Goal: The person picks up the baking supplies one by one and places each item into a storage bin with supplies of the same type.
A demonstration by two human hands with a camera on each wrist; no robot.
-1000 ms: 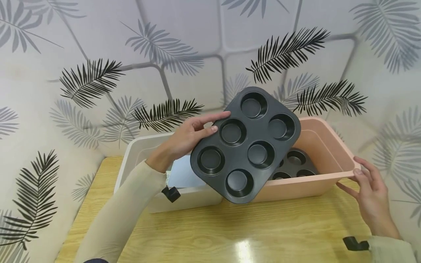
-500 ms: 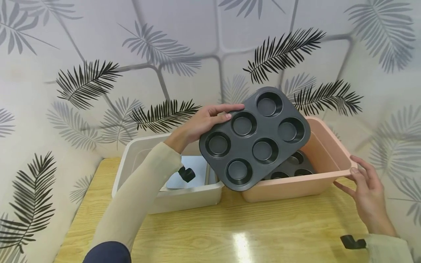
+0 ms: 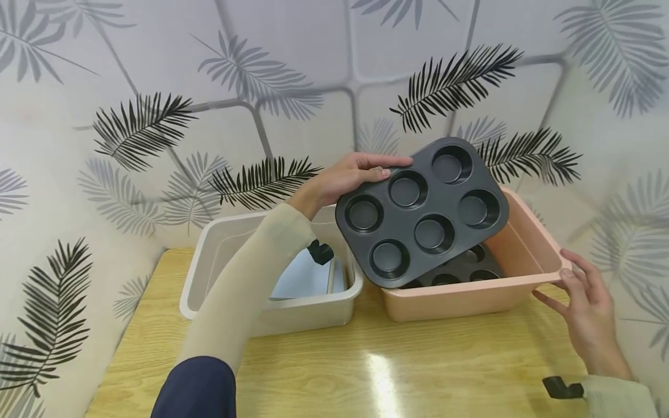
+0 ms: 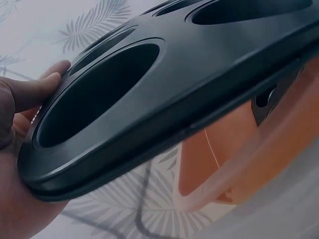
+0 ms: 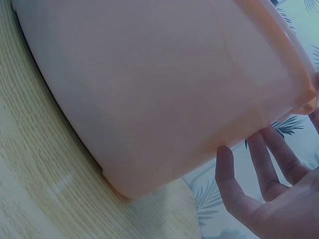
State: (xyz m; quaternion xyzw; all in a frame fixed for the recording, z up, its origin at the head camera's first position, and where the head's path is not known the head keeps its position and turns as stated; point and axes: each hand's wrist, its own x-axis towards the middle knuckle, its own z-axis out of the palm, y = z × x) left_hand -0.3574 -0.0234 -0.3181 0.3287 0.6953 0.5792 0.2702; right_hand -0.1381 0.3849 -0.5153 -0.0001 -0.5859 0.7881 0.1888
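Observation:
A dark grey muffin tin (image 3: 423, 212) with several round cups is held up by my left hand (image 3: 347, 177), thumb on its top face at the upper left edge. The tin tilts toward the camera and overlaps the left part of the peach bin (image 3: 460, 299). Inside that bin lies a second dark muffin tin (image 3: 478, 264), partly hidden by the first. My right hand (image 3: 587, 316) grips the bin's right front corner, thumb on the rim. In the right wrist view several fingers (image 5: 259, 154) reach along the underside of the peach bin (image 5: 149, 99).
A cream bin (image 3: 308, 316) stands left of the peach one, with a pale blue flat piece (image 3: 300, 278) and a thin light strip (image 3: 331, 276) inside. Both bins rest on a wooden table (image 3: 313, 371) against a leaf-patterned wall covering (image 3: 334, 69).
My left hand has carried the muffin tin rightward from over the gap between the bins to over the peach bin, turning it slightly flatter. The right hand keeps its grip on the corner.

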